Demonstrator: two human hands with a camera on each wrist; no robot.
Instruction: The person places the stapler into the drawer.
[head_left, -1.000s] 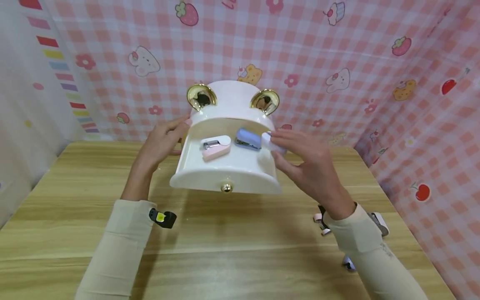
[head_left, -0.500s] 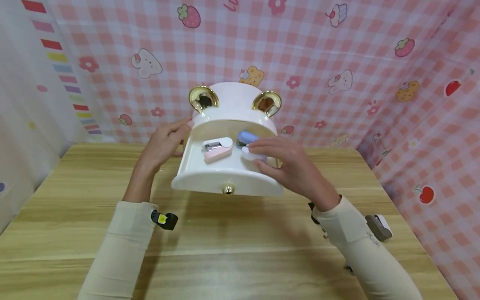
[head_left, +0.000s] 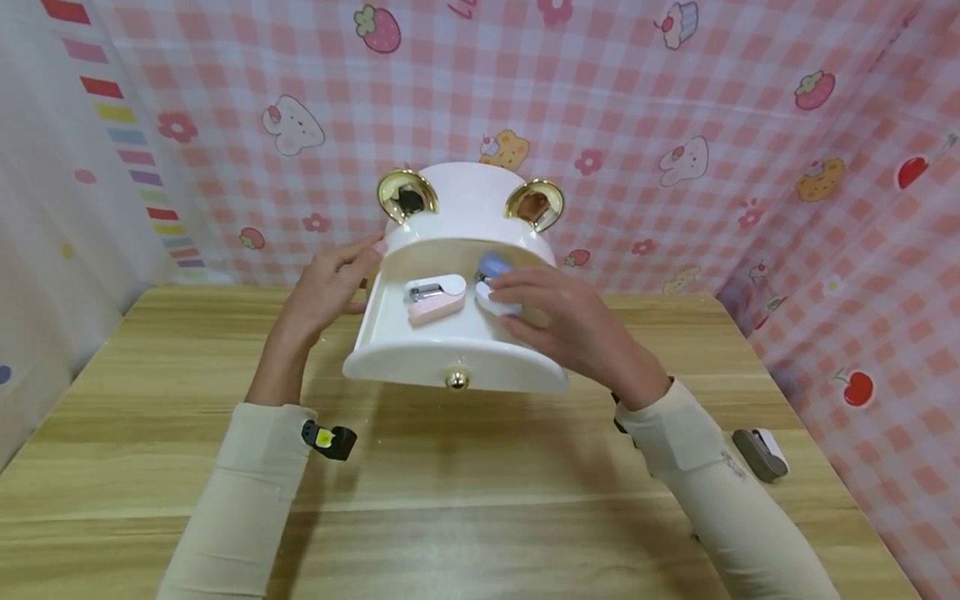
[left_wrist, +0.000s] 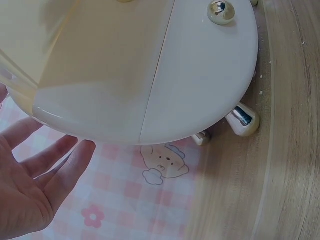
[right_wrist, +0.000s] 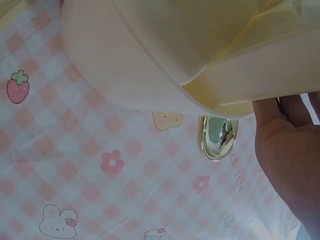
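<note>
A white storage box (head_left: 471,200) with gold eye-like bulges stands with its drawer (head_left: 397,354) pulled out. Inside the drawer lie a pink-and-white mini stapler (head_left: 437,300) and, further right, a blue mini stapler (head_left: 493,265). My right hand (head_left: 577,321) reaches over the drawer's right side and pinches a white-and-lavender mini stapler (head_left: 495,302) just in front of the blue one. Its fingers cover part of both. My left hand (head_left: 330,283) rests against the box's left side; in the left wrist view its extended fingers (left_wrist: 70,165) touch the white shell.
On the wooden table (head_left: 450,517), a grey-and-white stapler (head_left: 761,455) lies to the right, beyond my right sleeve (head_left: 720,475). A small dark piece shows at the sleeve's edge, mostly hidden. Checked cloth (head_left: 600,100) hangs behind and to the right.
My right hand has moved left from the drawer's right edge, bringing the white-and-lavender stapler into the drawer beside the blue one. The left hand stays at the box's side.
</note>
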